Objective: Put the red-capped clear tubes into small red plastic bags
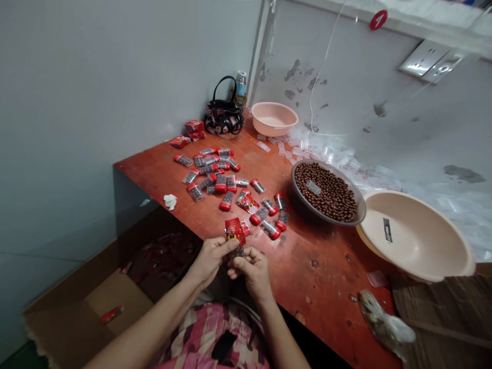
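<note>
Both hands meet at the near edge of the red table (pixel 300 266). My left hand (pixel 212 260) is closed, its thumb pressing on a red printed packet (pixel 234 229) that stands up above the fingers. Just beside it, my right hand (pixel 250 267) pinches a small clear container of dark balls (pixel 238 251) directly below the packet. Whether packet and container are joined is hard to tell. Beyond the hands lie several small clear containers with red caps (pixel 226 200), filled with dark balls. Another red packet (pixel 249 203) rests among them.
A grey bowl of brown balls (pixel 326 190) holds a clear case. Two pale basins (pixel 417 233), (pixel 274 119), a floral bag (pixel 223 119), red packets (pixel 194 126), clear cases (pixel 334 148) and a knotted plastic bag (pixel 384 323) surround the work area. An open cardboard box (pixel 119 292) is lower left.
</note>
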A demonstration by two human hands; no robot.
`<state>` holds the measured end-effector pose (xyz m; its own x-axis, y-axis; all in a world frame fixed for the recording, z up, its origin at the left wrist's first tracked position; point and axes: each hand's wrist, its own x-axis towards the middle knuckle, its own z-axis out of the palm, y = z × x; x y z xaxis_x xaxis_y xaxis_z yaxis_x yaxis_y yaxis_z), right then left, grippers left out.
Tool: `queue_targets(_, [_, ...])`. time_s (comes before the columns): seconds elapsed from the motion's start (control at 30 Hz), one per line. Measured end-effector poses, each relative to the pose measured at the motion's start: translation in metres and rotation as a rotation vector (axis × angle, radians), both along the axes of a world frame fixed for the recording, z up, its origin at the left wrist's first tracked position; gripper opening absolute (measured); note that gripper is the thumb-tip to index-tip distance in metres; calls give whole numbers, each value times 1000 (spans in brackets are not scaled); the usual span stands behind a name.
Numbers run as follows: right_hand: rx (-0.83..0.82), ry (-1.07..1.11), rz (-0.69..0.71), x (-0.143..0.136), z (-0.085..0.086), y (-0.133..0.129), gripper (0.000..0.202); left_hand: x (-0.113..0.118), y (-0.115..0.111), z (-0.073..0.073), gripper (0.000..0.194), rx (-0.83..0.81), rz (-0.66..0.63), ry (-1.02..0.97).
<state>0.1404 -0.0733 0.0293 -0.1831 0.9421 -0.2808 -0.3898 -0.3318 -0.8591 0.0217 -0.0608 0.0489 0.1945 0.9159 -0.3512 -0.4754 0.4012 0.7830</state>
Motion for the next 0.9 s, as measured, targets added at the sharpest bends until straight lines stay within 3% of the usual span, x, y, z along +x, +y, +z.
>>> queue_targets(0.13, [-27,0,43,-3,3,0,22,0,2,5,28,32,121,116])
queue_targets(0.3, [8,-111,-54,-8,6,0,19,8,-1,-10,25,75,265,298])
queue_targets(0.37, [16,-127,-21,-4,5,3,19,10,-5,-16,24,55,282,302])
queue_targets(0.43, [-8,-89,70,3,1,8,22,10,-9,-15,24,11,250,245])
queue_targets(0.53, [-46,-57,219,11,-3,17,29,4,-14,-5,23,-60,79,78])
queue_targets(0.6, [-47,-88,292,10,-3,21,32,-4,-17,2,22,-99,-32,20])
queue_targets(0.67, [-17,-142,334,3,0,22,34,-16,-21,5,20,-137,-59,29])
queue_targets(0.73, [37,-188,347,-5,5,21,33,-31,-27,1,18,-180,31,23])
queue_targets(0.83, [81,-198,318,-10,11,20,29,-51,-42,-12,24,-269,352,-25])
queue_targets(0.9, [67,-188,261,-5,13,20,27,-58,-51,-20,33,-320,460,63])
